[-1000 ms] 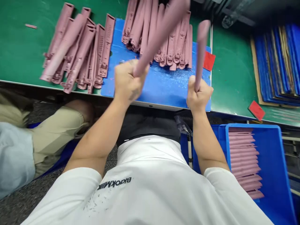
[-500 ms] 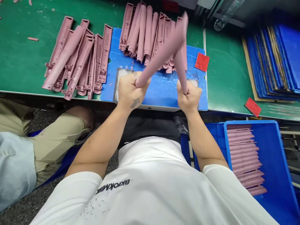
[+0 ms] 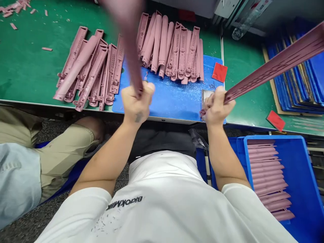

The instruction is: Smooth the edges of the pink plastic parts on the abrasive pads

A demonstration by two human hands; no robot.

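Note:
My left hand [image 3: 138, 101] is closed round the lower end of a long pink plastic part [image 3: 130, 50], which rises toward the camera and is blurred at its upper end. My right hand [image 3: 218, 106] grips another long pink part [image 3: 273, 65], tilted up to the right with its ribbed inner side showing. Both hands are above the front of a blue mat [image 3: 167, 101]. Behind them on the mat lies a pile of pink parts [image 3: 163, 44]. A second pile [image 3: 88, 71] rests on the green table to the left.
A blue bin [image 3: 301, 175] at the lower right holds a row of pink parts [image 3: 269, 182]. Blue sheets [image 3: 296, 77] are stacked at the right. Red pieces [image 3: 219, 72] lie on the table. A seated person's leg [image 3: 65, 148] is at the left.
The two pink parts, crossing at their upper ends before, are now apart. My right hand has moved right with its part swung rightward; my left hand's part has swung up and left.

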